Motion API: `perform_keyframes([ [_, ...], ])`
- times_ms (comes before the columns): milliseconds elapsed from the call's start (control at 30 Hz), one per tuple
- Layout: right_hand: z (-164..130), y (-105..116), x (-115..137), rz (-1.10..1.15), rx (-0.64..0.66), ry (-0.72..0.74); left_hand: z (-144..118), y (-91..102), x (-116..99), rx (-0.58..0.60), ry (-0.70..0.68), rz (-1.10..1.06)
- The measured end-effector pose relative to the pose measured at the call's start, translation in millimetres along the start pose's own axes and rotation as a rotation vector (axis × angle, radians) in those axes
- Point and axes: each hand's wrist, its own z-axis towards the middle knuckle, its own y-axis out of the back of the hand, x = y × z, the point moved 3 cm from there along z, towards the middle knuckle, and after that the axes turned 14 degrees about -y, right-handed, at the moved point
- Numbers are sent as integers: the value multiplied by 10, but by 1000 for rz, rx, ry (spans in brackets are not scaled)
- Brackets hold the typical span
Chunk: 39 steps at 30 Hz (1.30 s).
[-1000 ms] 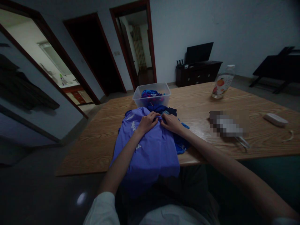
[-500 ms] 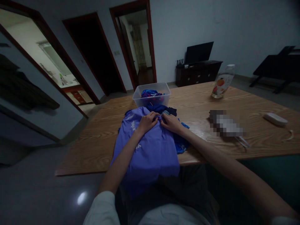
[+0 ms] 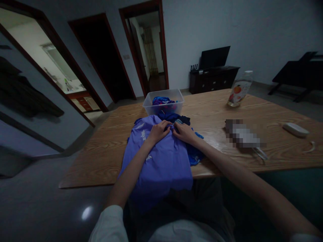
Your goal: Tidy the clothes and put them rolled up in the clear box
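A purple garment (image 3: 161, 171) with white lettering lies over the near edge of the table, its lower part hanging towards my lap. My left hand (image 3: 159, 131) is closed on the garment's far edge, fingers bunching the cloth. Close beside it, my right hand (image 3: 184, 132) pinches the same edge from the right. The fingertips of both hands nearly meet over a small gathered fold. Under and behind the purple cloth lie dark blue clothes (image 3: 171, 116), and a bright blue patterned piece (image 3: 195, 158) shows below my right wrist.
Just beyond the clothes stands a clear plastic bin (image 3: 148, 109) holding colourful fabric. On the wooden table (image 3: 101, 151), to the right, are a drink bottle (image 3: 239, 89), a blurred-out object (image 3: 243, 134) and a white oblong case (image 3: 295, 129). Further back is a TV cabinet (image 3: 214, 79).
Almost nothing differs. Both hands stay at the same fold of the purple garment, and the view has shifted very slightly.
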Motion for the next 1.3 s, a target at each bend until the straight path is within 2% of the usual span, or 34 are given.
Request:
perform_keyframes([
  [1000, 13, -52, -39, 13, -32, 39, -5, 3, 3, -5, -9, -10],
  [1300, -2, -37, -22, 4, -10, 9, -12, -2, 10, -6, -5, -10],
])
